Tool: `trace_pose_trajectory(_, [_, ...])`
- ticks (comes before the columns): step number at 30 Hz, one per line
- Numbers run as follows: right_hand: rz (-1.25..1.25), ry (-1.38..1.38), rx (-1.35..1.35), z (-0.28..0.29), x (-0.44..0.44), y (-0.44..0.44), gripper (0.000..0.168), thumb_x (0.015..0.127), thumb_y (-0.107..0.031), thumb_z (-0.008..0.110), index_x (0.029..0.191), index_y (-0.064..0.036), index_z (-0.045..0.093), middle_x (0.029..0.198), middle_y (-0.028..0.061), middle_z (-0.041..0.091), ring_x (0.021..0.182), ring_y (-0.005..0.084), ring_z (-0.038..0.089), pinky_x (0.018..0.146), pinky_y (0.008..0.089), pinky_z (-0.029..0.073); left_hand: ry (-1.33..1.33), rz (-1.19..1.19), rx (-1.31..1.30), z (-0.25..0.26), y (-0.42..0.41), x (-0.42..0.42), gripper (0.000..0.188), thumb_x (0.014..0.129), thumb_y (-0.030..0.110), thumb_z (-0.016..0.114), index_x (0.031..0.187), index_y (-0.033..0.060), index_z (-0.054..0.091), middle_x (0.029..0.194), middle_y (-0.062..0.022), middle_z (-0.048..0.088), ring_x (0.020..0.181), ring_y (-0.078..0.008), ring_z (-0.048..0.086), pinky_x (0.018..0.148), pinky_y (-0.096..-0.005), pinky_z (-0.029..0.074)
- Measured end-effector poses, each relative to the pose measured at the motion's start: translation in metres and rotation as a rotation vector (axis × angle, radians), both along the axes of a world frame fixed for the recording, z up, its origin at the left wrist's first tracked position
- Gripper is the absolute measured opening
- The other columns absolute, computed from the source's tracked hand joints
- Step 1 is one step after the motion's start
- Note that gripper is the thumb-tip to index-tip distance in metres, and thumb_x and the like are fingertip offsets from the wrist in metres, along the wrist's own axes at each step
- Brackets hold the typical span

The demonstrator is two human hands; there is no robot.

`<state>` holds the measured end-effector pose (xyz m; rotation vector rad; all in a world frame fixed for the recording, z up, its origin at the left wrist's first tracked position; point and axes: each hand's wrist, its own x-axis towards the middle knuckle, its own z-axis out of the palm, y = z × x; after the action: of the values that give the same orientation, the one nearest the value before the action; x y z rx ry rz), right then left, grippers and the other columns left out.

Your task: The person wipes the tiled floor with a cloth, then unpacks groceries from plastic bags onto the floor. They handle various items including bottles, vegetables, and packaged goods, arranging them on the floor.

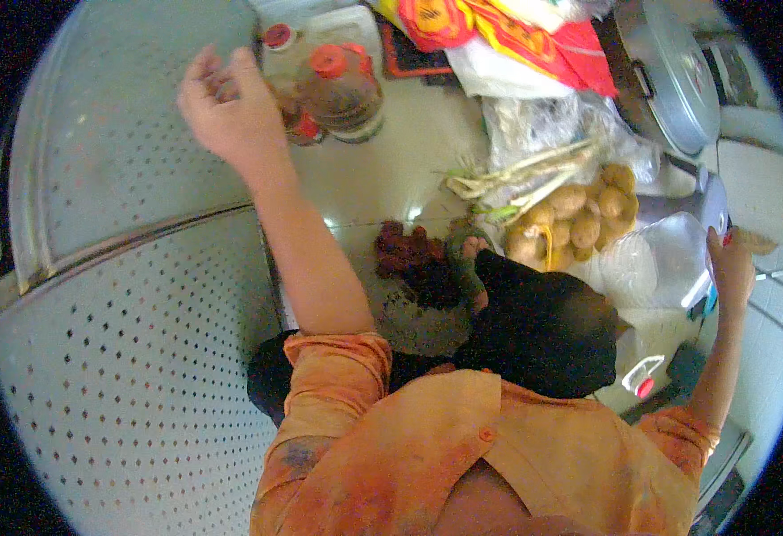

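My left hand (pixel 234 110) is raised at the upper left, beside plastic jars with red lids (pixel 344 87). Its fingers are loosely curled and apart, and nothing shows in them. Far right, my right hand (pixel 733 268) is closed around a small pale brown pointed object (pixel 754 241) with a red spot by the fingers; its kind is unclear. Near that hand lies a clear plastic container (pixel 666 258). Potatoes (pixel 586 228) in yellow netting are left of it, with green onions (pixel 525 181) beside them. Dark red produce (pixel 408 251), kind unclear, lies by my foot.
A perforated pale metal panel (pixel 144 375) fills the left side. Red and yellow plastic bags (pixel 532 40) and clear plastic wrapping (pixel 559 127) lie ahead. A large metal pot with a lid (pixel 679 80) stands at the upper right. A red-capped white handle (pixel 644 376) is near my knee.
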<state>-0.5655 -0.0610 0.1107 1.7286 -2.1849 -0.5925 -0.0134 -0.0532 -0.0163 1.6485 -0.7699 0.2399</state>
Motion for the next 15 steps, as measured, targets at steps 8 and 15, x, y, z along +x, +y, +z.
trace_pose_trajectory(8, [0.471, -0.580, 0.046, 0.034, 0.191, -0.006, 0.031, 0.077, -0.031, 0.066, 0.086, -0.004, 0.054, 0.075, 0.0175, 0.059, 0.066, 0.0328, 0.059, 0.061, 0.0379, 0.045, -0.012, -0.045, 0.233, -0.013, 0.011, 0.034, 0.029, 0.076, 0.018, 0.067, 0.101, 0.0039, 0.060, 0.095, -0.0096, 0.056, 0.082, -0.0220, 0.053, 0.075, -0.0345, 0.045])
trace_pose_trajectory(15, [0.693, -0.817, -0.124, 0.010, 0.228, -0.009, 0.031, 0.073, -0.028, 0.070, 0.086, -0.003, 0.056, 0.078, 0.0153, 0.059, 0.069, 0.0296, 0.059, 0.064, 0.0348, 0.047, -0.237, -0.212, 0.463, -0.032, -0.023, 0.055, 0.039, 0.075, 0.028, 0.067, 0.106, 0.0042, 0.059, 0.103, -0.0180, 0.059, 0.096, -0.0311, 0.056, 0.084, -0.0388, 0.045])
